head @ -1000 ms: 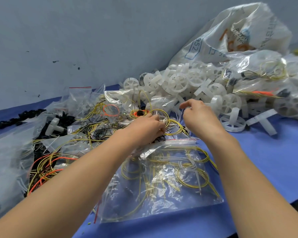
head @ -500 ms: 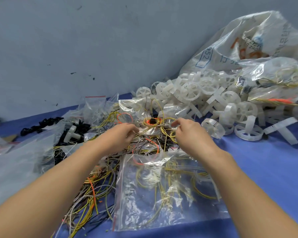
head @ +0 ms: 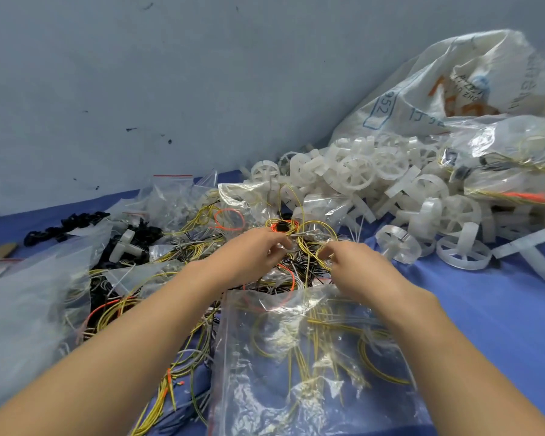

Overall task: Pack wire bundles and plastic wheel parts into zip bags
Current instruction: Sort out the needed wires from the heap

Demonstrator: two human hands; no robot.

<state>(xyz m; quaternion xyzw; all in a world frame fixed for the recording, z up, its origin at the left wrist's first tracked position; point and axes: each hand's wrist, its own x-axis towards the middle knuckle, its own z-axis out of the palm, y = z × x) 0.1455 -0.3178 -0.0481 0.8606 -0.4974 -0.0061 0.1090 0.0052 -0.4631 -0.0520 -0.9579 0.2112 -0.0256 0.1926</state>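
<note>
A: Against the wall, big sack (head: 453,89) and wheel pile (head: 390,190) unpacked; filled bags (head: 501,158) stacked right.

B: Nearer, one zip bag (head: 312,357) holds wires. Left hand (head: 252,253) and right hand (head: 356,262) pinch a yellow wire bundle (head: 309,237) from the loose tangle. Much remains.

A blue table surface (head: 501,325) meets a grey-blue wall (head: 170,89) bearing small dark marks. Black plastic parts (head: 66,226) lie at the left rear. A brown cardboard corner (head: 4,250) sits at the left edge.
</note>
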